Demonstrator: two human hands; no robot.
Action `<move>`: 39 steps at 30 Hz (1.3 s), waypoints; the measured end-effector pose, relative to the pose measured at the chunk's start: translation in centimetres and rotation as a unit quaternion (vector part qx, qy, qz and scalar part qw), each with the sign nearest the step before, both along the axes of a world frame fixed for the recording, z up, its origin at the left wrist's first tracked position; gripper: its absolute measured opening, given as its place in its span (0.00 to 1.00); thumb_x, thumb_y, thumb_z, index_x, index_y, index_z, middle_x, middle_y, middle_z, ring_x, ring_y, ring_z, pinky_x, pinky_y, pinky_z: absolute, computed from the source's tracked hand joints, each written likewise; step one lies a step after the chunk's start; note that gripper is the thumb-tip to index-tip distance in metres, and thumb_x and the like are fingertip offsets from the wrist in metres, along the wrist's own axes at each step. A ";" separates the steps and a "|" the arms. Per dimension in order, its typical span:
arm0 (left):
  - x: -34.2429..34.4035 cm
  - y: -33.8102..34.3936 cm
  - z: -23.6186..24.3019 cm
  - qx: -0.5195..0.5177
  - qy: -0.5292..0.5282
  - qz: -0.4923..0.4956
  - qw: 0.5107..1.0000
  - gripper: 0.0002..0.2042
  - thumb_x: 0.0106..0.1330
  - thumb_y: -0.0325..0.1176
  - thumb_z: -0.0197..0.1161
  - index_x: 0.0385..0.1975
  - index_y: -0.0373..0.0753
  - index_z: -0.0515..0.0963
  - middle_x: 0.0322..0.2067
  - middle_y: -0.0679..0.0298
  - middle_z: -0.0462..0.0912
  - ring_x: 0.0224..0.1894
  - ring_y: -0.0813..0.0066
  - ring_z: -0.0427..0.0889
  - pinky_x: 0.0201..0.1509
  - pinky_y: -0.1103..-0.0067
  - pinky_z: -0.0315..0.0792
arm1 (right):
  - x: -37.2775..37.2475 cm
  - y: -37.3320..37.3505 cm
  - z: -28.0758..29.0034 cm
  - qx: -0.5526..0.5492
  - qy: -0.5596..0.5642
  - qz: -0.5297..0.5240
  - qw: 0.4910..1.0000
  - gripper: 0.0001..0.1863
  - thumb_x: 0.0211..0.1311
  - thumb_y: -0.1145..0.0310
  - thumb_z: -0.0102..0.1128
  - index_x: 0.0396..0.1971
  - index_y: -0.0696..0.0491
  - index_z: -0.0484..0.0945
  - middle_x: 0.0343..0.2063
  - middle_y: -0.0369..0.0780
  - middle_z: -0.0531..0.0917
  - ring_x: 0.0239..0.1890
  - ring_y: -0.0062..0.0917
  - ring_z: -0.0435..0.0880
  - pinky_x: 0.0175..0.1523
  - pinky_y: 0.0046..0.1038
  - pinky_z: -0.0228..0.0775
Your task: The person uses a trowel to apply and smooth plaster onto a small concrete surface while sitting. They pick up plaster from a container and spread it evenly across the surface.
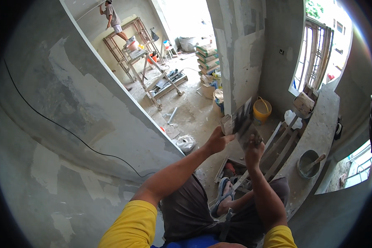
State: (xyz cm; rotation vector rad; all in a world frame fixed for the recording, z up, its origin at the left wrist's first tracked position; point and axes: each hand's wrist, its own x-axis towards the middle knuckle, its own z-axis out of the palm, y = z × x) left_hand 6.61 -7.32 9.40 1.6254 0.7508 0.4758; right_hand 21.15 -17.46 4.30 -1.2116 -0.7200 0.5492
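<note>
Both of my hands are raised close together in front of me. My right hand (pixel 253 153) is closed on the handle of a flat plastering trowel (pixel 244 124). The trowel's thin metal blade is tilted upward, with dark and bright streaks across it. Just left of it, my left hand (pixel 217 141) is closed around a pale, plaster-smeared flat tool (pixel 226 124) whose exact kind I cannot make out. The left fingers reach toward the trowel's edge; whether they touch it I cannot tell.
A pot of plaster (pixel 308 164) stands on a raised plank (pixel 314 126) at right. A yellow bucket (pixel 261 110) is on the floor ahead. A black cable (pixel 76 136) crosses the left wall. Beyond the opening, another person (pixel 113 18) stands high near a wooden trestle (pixel 142 62) and stacked bags (pixel 207 58).
</note>
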 end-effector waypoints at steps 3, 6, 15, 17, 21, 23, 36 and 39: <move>0.5 -0.3 -0.5 0.099 -0.091 0.003 0.991 0.17 0.62 0.22 0.59 0.52 0.36 0.75 0.44 0.66 0.79 0.45 0.79 0.76 0.48 0.78 0.71 | -1.2 -0.3 -1.0 0.085 -0.094 -0.012 0.992 0.07 0.64 0.73 0.52 0.32 0.61 0.76 0.22 0.30 0.73 0.25 0.14 0.68 0.30 0.21 0.60; 0.3 0.3 -0.9 0.122 -0.093 0.003 0.988 0.16 0.62 0.22 0.59 0.51 0.36 0.75 0.40 0.68 0.79 0.40 0.81 0.75 0.43 0.79 0.71 | -0.9 -0.2 -0.7 0.018 -0.040 -0.009 0.999 0.11 0.68 0.67 0.54 0.37 0.59 0.79 0.23 0.30 0.75 0.26 0.13 0.69 0.30 0.21 0.62; 0.4 -1.0 0.4 0.105 -0.127 0.034 0.986 0.09 0.60 0.24 0.58 0.41 0.33 0.78 0.30 0.65 0.80 0.33 0.80 0.74 0.38 0.78 0.70 | -1.1 -0.3 -0.4 0.015 -0.058 -0.032 0.998 0.10 0.67 0.69 0.55 0.30 0.59 0.77 0.21 0.28 0.73 0.25 0.13 0.68 0.29 0.22 0.59; 0.2 -1.1 1.2 0.060 -0.081 0.017 0.995 0.08 0.62 0.26 0.58 0.38 0.33 0.78 0.28 0.66 0.79 0.31 0.81 0.73 0.36 0.78 0.69 | 0.7 0.5 -0.7 -0.012 0.018 -0.037 0.999 0.11 0.67 0.67 0.55 0.28 0.58 0.77 0.20 0.28 0.72 0.24 0.13 0.67 0.29 0.22 0.57; 0.8 -1.2 0.6 0.090 -0.067 0.024 0.993 0.04 0.65 0.30 0.59 0.32 0.36 0.75 0.25 0.70 0.74 0.28 0.83 0.70 0.31 0.80 0.65 | 1.1 0.5 -0.3 -0.014 0.033 -0.062 0.997 0.15 0.69 0.63 0.55 0.24 0.55 0.74 0.19 0.28 0.70 0.24 0.13 0.64 0.28 0.23 0.56; 0.8 -1.2 1.3 0.050 -0.082 0.021 0.995 0.07 0.66 0.30 0.58 0.28 0.35 0.74 0.22 0.71 0.73 0.26 0.81 0.70 0.30 0.78 0.64 | 1.1 1.0 -0.9 -0.002 0.022 -0.060 0.998 0.15 0.69 0.62 0.55 0.24 0.55 0.74 0.19 0.28 0.70 0.24 0.13 0.63 0.28 0.23 0.55; 0.3 -1.4 1.5 0.208 -0.027 0.019 0.978 0.14 0.69 0.41 0.60 0.37 0.32 0.76 0.22 0.62 0.76 0.27 0.78 0.71 0.34 0.73 0.69 | 0.4 0.3 0.2 -0.007 0.070 -0.020 0.997 0.16 0.69 0.61 0.54 0.24 0.56 0.73 0.19 0.27 0.69 0.24 0.14 0.63 0.28 0.24 0.56; 0.4 -1.2 1.3 0.173 0.006 0.013 0.985 0.16 0.69 0.42 0.60 0.39 0.32 0.77 0.24 0.61 0.78 0.28 0.79 0.72 0.36 0.73 0.69 | 1.0 0.4 -0.7 -0.022 0.023 -0.046 0.998 0.16 0.69 0.61 0.55 0.24 0.57 0.74 0.18 0.28 0.69 0.24 0.14 0.63 0.27 0.25 0.56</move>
